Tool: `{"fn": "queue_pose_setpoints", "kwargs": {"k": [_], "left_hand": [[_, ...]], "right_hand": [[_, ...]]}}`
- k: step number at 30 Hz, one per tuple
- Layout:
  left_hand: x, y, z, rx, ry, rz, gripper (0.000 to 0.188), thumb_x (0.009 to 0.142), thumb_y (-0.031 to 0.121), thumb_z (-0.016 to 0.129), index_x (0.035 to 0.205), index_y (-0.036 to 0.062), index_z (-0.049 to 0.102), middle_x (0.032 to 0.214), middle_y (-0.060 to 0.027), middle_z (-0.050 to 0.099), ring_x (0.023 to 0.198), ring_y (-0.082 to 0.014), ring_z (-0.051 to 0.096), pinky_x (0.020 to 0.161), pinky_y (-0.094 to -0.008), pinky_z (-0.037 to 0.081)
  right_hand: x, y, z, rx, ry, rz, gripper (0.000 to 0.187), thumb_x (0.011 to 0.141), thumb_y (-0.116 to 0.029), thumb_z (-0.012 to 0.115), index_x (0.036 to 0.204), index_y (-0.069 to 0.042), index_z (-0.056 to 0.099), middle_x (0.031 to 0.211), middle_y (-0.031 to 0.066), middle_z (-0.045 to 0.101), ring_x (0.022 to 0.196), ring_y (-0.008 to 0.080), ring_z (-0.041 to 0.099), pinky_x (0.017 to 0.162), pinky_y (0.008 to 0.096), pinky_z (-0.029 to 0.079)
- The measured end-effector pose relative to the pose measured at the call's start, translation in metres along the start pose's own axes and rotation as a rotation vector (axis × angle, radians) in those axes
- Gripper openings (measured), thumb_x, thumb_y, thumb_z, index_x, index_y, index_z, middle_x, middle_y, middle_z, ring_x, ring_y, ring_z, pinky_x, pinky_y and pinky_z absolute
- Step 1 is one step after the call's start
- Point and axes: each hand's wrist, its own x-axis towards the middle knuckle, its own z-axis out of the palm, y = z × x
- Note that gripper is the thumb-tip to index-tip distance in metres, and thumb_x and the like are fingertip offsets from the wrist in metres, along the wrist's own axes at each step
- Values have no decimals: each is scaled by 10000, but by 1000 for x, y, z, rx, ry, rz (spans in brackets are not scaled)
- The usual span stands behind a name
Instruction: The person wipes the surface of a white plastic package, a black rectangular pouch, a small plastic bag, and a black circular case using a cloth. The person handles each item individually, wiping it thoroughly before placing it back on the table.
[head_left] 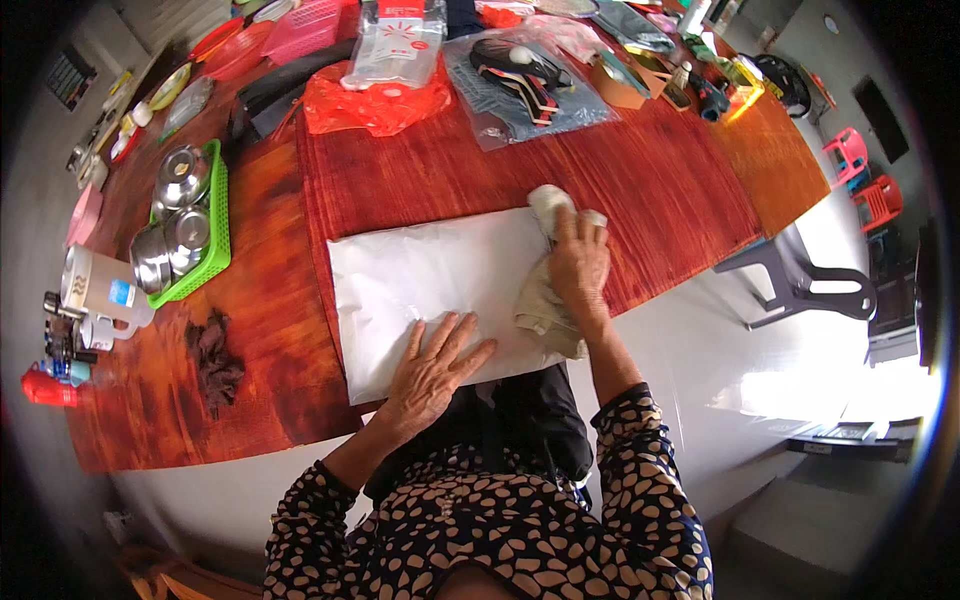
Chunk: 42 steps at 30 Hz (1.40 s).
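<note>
A flat white plastic sheet or bag [430, 265], slightly creased, lies at the near edge of the red-brown wooden table [650, 190]. My left hand [432, 372] rests on its near part, fingers spread and nothing held. Over the right end of the white piece, my right hand [581, 262] presses down on a crumpled beige cloth [545, 310], its fingers curled over the fabric. Part of the cloth bunches up beyond the fingertips, and the rest hangs toward me under the wrist. The palm side of this hand is hidden.
Left of the sheet stand a green basket [222, 225] with steel bowls, a pale jug [95, 285] and a dark crumpled rag [213, 360]. Behind it lie a red plastic bag [380, 105] and a clear bag [500, 115] with paddles. A dark chair [800, 275] stands at right.
</note>
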Motion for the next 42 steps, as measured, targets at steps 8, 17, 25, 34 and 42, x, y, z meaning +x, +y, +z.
{"fn": "queue_pose_setpoints", "kwargs": {"k": [8,17,25,34,42], "left_hand": [[0,-3,-3,26,-23,29,525,828,203,598,1343,232,499,1480,-83,347,1381,-281,287,1109,-548,236],[-5,-3,6,-9,-47,32,453,855,238,570,1307,229,545,1471,-100,369,1405,-270,258,1100,-562,210],[-3,-5,-1,-148,24,32,535,861,106,531,1366,274,479,1498,-104,304,1386,-287,283,1103,-569,246],[-13,-81,-15,0,-75,188,533,895,216,527,1361,453,424,1483,17,327,1375,-267,286,1176,-505,206],[-24,-95,-64,-153,270,-235,478,781,47,628,1247,151,607,1477,-156,321,1381,-375,265,1120,-530,270]], "right_hand": [[-30,-74,-55,401,-140,-684,473,794,-9,578,1241,-162,593,1323,34,526,1197,261,491,957,416,449],[-10,-99,-21,411,-126,-505,441,821,-65,532,1249,-145,605,1294,35,540,1122,258,507,901,414,421],[-6,-58,-25,89,-119,-232,512,851,-79,499,1361,-115,475,1308,105,508,1098,319,516,836,464,448],[-35,30,-66,116,-340,-110,557,781,-40,575,1313,-181,489,1161,95,553,1052,344,537,805,464,484],[-25,41,-133,601,-341,-105,506,757,39,529,1249,-77,555,1142,139,588,1066,357,533,909,433,453]]}}
